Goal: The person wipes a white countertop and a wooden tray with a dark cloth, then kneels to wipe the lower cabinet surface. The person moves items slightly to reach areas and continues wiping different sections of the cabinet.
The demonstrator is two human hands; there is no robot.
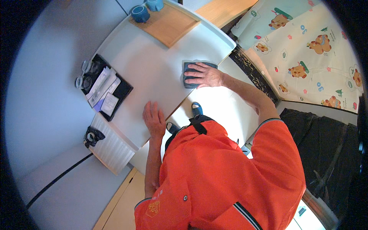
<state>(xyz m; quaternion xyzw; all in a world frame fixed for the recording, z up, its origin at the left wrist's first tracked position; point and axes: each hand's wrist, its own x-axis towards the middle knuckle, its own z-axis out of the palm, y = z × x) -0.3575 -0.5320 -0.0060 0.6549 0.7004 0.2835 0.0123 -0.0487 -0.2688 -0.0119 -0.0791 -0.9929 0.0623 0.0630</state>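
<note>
A folded dark grey-blue cloth (190, 84) lies on the white table (138, 63) by its front edge. My right hand (206, 75) presses down on this cloth from above, palm down, with its fingers spread across the top and covering much of it. My left hand (154, 119) holds nothing; it is on the tabletop near the front edge, fingers slightly bent and a little apart. To the left of that hand is a black tray (122, 93) with paper packets (102, 86) and a small white packet (109, 104) in it.
At the far side, two blue cups (140, 14) stand on a wooden tray (172, 34). Clear glasses or rings (82, 74) sit at the black tray's outer edge. A ribbed white side surface (110, 143) holds a black bundle (93, 136). Bear-print fabric (304, 57) hangs at right.
</note>
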